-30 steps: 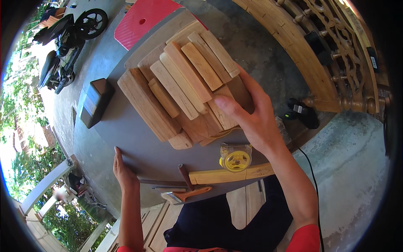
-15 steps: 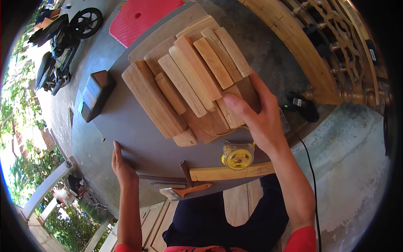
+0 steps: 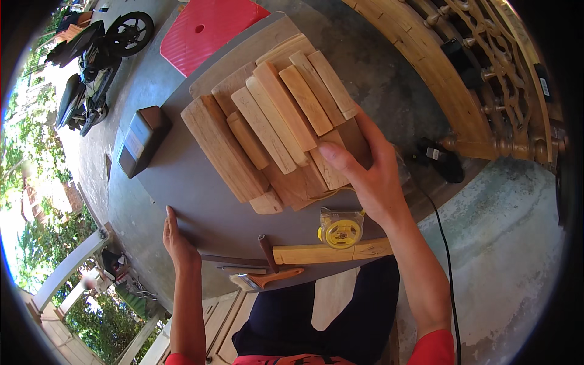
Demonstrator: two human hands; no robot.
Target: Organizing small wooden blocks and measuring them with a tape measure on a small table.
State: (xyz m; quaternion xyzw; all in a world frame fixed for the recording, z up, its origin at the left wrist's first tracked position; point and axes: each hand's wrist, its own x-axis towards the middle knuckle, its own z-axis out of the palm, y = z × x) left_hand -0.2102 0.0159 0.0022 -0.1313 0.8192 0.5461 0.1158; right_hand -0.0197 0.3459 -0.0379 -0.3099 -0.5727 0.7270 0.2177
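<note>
A pile of wooden blocks (image 3: 263,131), pale strips over wider flat boards, lies on a dark grey tabletop (image 3: 201,222). My right hand (image 3: 378,182) is closed round the pile's right edge: its thumb rests at the blocks' near ends, while the fingertips are hidden along the far side. At the table's left edge, my left hand (image 3: 181,248) is held with straight fingers, nothing in it. Close to my right wrist sits a yellow tape measure (image 3: 341,233) in a clear case. In front lie a flat wooden strip (image 3: 316,252) and a paintbrush (image 3: 277,277) with an orange-brown handle.
A black box (image 3: 145,141) stands at the table's left. A short brown rod (image 3: 267,252) lies near the brush. Beyond the table are a red plastic stool (image 3: 213,30) and a parked motorbike (image 3: 91,76). Carved wooden furniture (image 3: 468,115) and a black cable (image 3: 447,243) are on the right.
The view has shifted slightly, and the tabletop things appear a few pixels over. Both hands keep nearly the same places, the right one still against the blocks.
</note>
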